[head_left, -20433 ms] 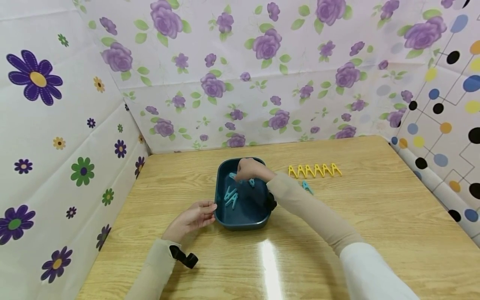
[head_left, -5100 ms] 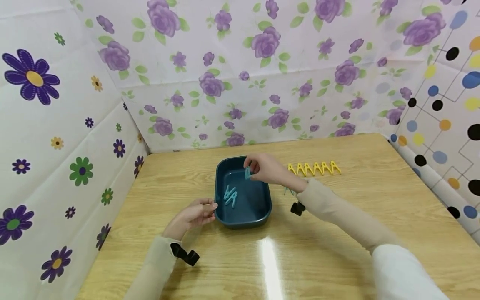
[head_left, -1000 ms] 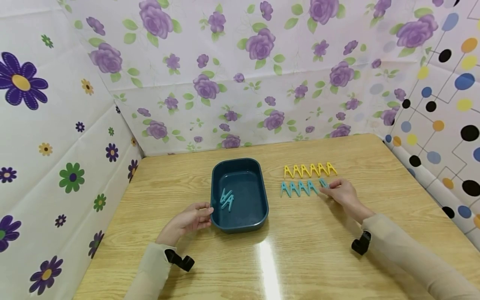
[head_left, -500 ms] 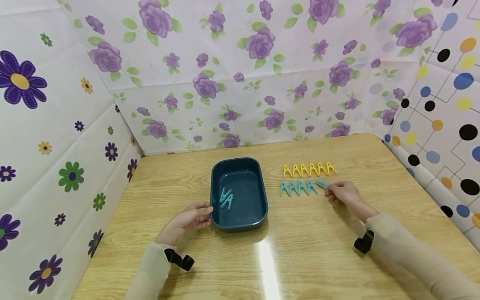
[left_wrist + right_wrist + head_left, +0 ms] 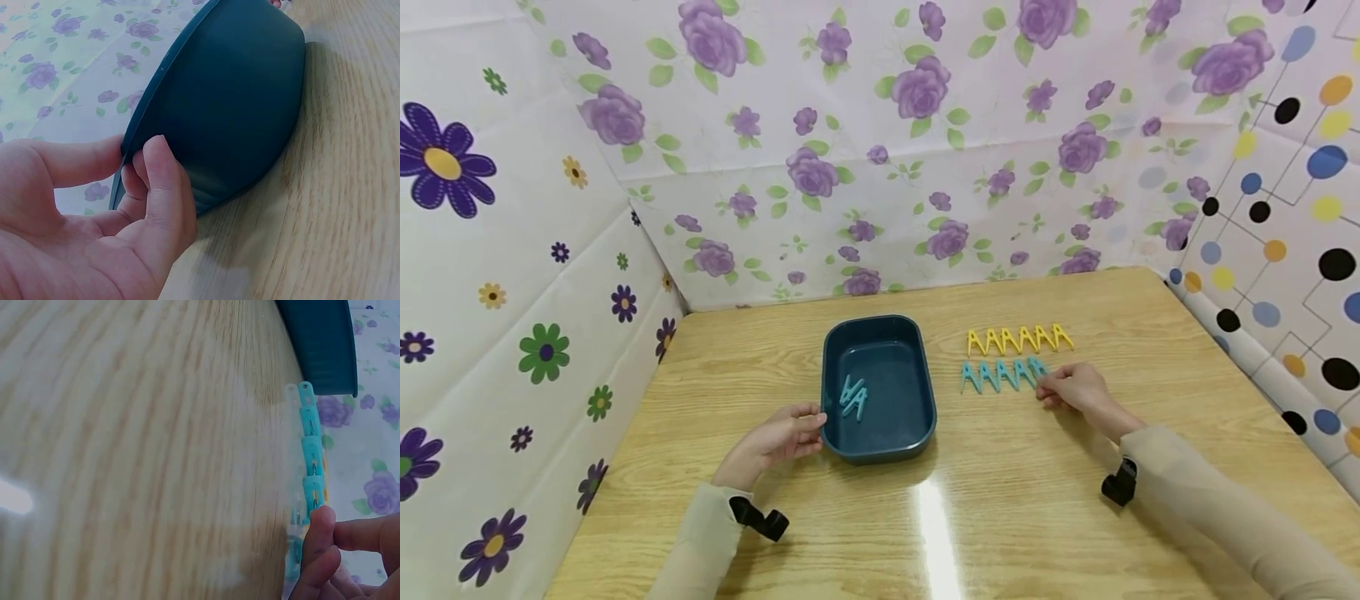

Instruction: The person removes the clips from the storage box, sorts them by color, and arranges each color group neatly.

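My left hand pinches the left rim of a dark blue-green rectangular basin; in the left wrist view the thumb and fingers are on either side of that rim. Two light-blue clothespins lie inside the basin, touching or overlapping. My right hand holds a light-blue clothespin by its lower part, at the right end of a row of several standing light-blue clothespins. Its fingertips cover part of that clothespin. In the right wrist view the row runs away from the fingers.
Behind the blue row stands a row of several yellow clothespins. Both rows are right of the basin on the wooden table. Patterned cloth walls enclose the table's back and sides.
Over the last second, my right hand has turned the fifth light-blue clothespin and brought it left against the row's end. Earlier, it lifted clothespins from the basin. My left hand stays at the rim.
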### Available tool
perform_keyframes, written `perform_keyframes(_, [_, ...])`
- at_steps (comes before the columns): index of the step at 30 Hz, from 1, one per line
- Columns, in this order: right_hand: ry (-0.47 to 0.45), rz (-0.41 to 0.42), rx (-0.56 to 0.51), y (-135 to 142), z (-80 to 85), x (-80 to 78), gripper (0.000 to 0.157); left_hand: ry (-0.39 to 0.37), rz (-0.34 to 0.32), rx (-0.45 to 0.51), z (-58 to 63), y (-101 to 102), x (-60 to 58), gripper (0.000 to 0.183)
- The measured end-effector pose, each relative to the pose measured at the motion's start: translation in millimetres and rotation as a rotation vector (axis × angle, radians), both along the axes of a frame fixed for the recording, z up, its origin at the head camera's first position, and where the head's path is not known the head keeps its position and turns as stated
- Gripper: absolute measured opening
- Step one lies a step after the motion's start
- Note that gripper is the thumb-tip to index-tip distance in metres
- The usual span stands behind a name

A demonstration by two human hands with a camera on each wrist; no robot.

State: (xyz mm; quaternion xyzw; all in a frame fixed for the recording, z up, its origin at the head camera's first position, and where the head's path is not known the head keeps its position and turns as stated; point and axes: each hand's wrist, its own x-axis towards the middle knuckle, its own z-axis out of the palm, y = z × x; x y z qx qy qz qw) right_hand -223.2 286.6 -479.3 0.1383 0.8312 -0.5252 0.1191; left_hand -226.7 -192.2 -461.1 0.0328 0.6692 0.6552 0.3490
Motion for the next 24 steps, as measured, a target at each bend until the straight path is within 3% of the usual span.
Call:
perform_keyframes(15, [0.018, 0.034, 0.100, -0.5, -0.6, -2.0, 0.023, -0.012, 0.018, 0.001, -0.9, 1.9, -2.2, 0.003])
perform_keyframes(24, [0.031, 0.070, 0.150, 0.3, -1.3, -1.8, 0.021, -0.007, -0.004, 0.018, -0.5, 0.7, -0.7, 0.005])
